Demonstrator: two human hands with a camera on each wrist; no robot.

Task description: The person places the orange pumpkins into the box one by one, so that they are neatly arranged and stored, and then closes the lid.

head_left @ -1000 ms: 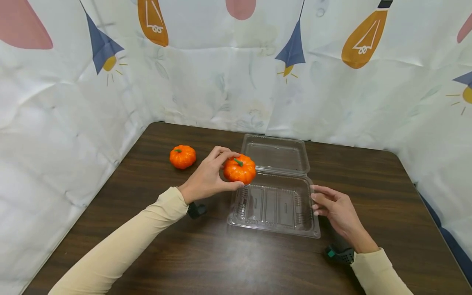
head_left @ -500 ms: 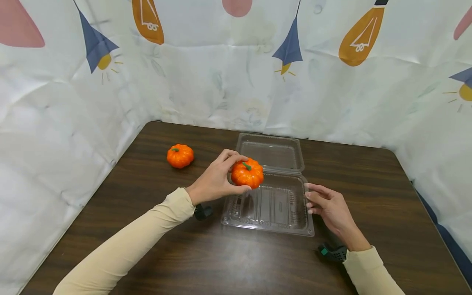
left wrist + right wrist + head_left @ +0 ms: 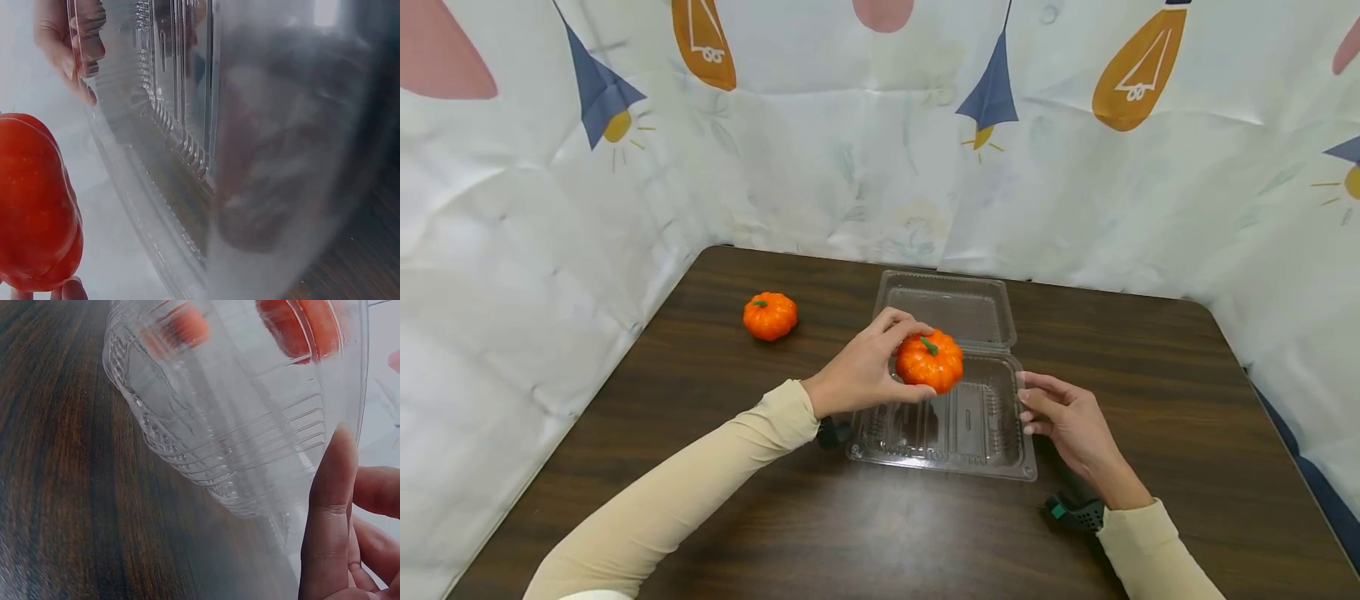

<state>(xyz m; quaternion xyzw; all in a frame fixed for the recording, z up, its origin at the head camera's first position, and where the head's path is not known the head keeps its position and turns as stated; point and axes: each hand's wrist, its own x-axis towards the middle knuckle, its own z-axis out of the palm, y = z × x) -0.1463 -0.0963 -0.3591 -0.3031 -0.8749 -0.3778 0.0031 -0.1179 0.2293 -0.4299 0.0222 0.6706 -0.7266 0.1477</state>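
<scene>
My left hand grips a small orange pumpkin with a green stem, thumb on the near side and fingers over the far side. It is held over the base of a clear plastic clamshell container, whose lid lies folded back toward the wall. At the container's right rim, my right hand pinches the edge. The right wrist view shows a finger along the clear side wall. The held pumpkin also appears at the left of the left wrist view.
A second orange pumpkin sits on the dark wooden table, left of the container. A printed white curtain hangs behind the table and along its left side.
My left hand has carried the pumpkin rightward, from the container's left edge to over its base. The right hand keeps its place at the rim; the other pumpkin stays put.
</scene>
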